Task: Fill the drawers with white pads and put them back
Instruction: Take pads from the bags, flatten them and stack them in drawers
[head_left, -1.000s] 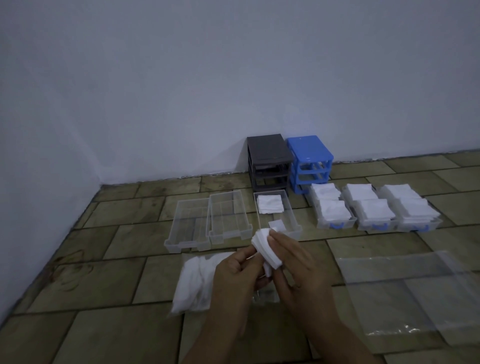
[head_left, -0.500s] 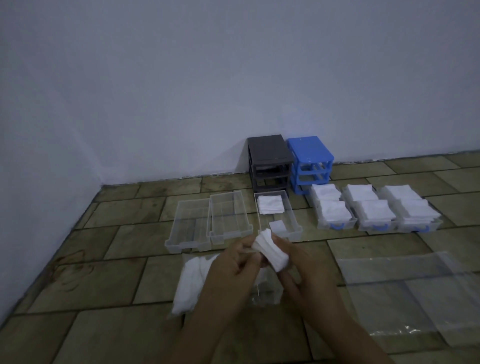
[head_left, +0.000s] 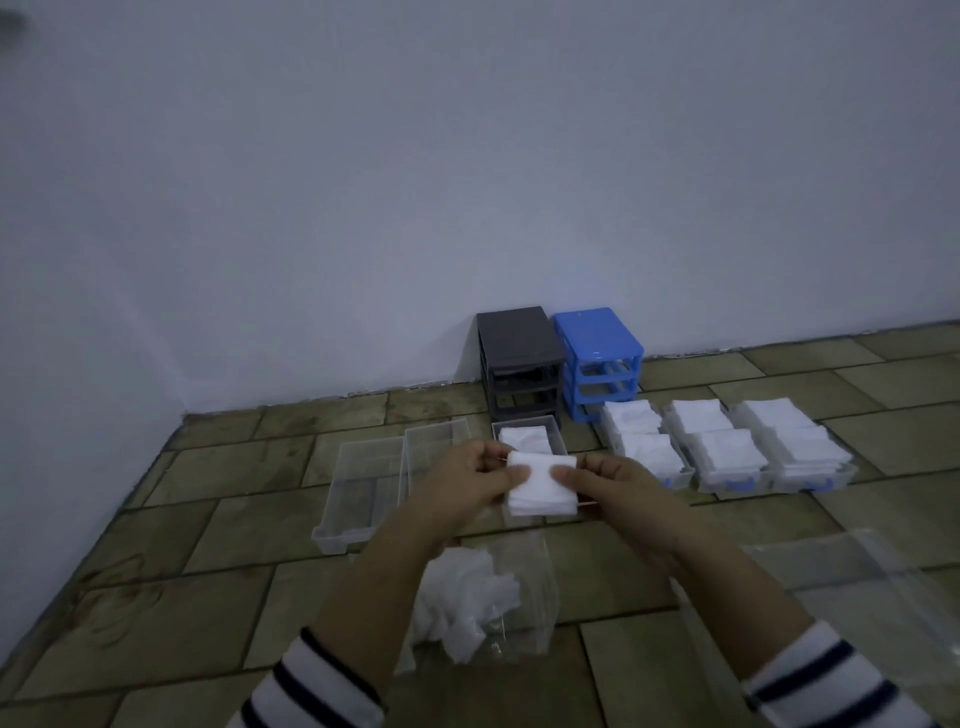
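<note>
Left hand (head_left: 470, 480) and right hand (head_left: 608, 480) pinch pad stack (head_left: 542, 483) above the apparently part-filled drawer (head_left: 558, 439); loose pinch risks scattering pads.

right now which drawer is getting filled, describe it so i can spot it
Find the grey rack against the wall, left of the blue rack. The clear drawer sits on the floor right before it. Unlike the two bare clear drawers to its left, it already holds white pads.

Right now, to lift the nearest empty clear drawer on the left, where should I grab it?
Grip the empty drawer by its near front lip, coming from your side. It lies lengthwise with that thick front end facing you, and another drawer crowds its right wall.
</note>
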